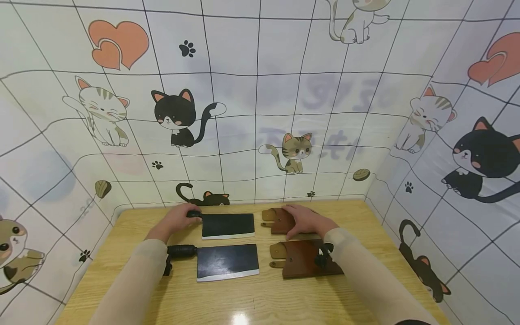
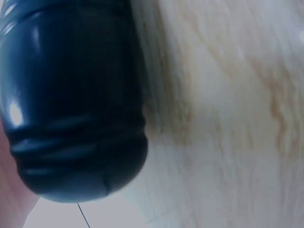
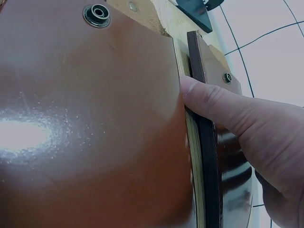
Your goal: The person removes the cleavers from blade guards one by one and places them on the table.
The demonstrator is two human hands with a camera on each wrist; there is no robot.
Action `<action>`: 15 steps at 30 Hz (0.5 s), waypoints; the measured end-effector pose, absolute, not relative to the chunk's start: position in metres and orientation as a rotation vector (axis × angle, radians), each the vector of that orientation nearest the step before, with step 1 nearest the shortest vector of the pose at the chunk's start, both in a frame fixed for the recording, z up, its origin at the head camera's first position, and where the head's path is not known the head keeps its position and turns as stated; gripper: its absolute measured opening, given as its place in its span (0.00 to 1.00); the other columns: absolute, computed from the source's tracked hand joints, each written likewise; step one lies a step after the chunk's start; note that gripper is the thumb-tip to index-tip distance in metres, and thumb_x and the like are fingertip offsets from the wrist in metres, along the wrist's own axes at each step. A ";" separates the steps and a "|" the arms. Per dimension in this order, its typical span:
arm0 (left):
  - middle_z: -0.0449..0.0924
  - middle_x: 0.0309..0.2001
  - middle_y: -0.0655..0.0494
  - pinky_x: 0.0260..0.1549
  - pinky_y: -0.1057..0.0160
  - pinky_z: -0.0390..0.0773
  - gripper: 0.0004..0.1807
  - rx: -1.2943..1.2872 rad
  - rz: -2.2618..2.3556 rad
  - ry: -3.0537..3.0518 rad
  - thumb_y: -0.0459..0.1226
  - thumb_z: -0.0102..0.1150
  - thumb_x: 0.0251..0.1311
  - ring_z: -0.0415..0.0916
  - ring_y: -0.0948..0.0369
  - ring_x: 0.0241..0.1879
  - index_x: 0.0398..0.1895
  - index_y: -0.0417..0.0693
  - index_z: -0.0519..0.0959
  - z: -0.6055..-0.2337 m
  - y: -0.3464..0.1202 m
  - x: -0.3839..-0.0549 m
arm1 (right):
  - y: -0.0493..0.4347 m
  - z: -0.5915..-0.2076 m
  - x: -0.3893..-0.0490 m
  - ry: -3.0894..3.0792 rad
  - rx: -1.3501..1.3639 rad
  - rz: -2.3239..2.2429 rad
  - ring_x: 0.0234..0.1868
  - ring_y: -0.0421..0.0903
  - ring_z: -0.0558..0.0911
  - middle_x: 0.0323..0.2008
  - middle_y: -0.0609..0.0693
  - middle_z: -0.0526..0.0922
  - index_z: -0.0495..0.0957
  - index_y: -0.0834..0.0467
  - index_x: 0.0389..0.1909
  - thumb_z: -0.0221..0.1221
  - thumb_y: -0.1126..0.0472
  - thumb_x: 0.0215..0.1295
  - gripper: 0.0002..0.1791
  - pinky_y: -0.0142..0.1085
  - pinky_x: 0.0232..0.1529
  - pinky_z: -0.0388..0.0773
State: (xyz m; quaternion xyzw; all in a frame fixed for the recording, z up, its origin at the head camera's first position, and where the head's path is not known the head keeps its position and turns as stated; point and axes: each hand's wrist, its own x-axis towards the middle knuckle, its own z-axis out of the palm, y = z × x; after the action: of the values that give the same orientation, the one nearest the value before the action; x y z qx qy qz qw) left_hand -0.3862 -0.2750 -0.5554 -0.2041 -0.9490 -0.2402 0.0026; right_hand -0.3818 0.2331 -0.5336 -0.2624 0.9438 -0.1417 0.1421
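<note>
My left hand [image 1: 178,220] holds the black handle [image 1: 194,213] of the far cleaver [image 1: 228,225], at the back left of the table. Below it lies a larger cleaver [image 1: 227,261] with a ridged black handle [image 1: 182,251], its pale edge toward me. A black handle [image 2: 76,99] fills the left of the left wrist view. My right hand [image 1: 306,220] spans the smaller brown leather sheath [image 1: 280,221], thumb [image 3: 213,97] at its near edge and fingertips at its far side. Closer to me lies the larger brown sheath [image 1: 300,257], partly under the right wrist.
Both cleavers and sheaths lie on a light wooden table [image 1: 243,300]. A white cloth wall with cat drawings [image 1: 235,135] rises along its back and sides. The sheaths have tan flaps and snap studs [image 3: 97,15].
</note>
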 end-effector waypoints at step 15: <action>0.82 0.64 0.34 0.67 0.31 0.73 0.31 -0.612 -0.775 -2.964 0.43 0.78 0.67 0.75 0.32 0.67 0.67 0.35 0.81 -0.556 -0.272 -0.384 | 0.242 -0.531 -0.380 2.749 -0.820 -0.589 0.84 0.69 0.58 0.85 0.67 0.57 0.57 0.62 0.88 0.81 0.39 0.60 0.65 0.66 0.79 0.60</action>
State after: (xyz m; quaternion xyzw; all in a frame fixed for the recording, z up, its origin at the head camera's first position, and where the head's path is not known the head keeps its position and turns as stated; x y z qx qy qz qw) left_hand -0.3843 -0.2721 -0.5558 -0.1960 -0.9487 -0.2480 0.0087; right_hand -0.3804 0.2423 -0.5306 -0.2784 0.9334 -0.1998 0.1063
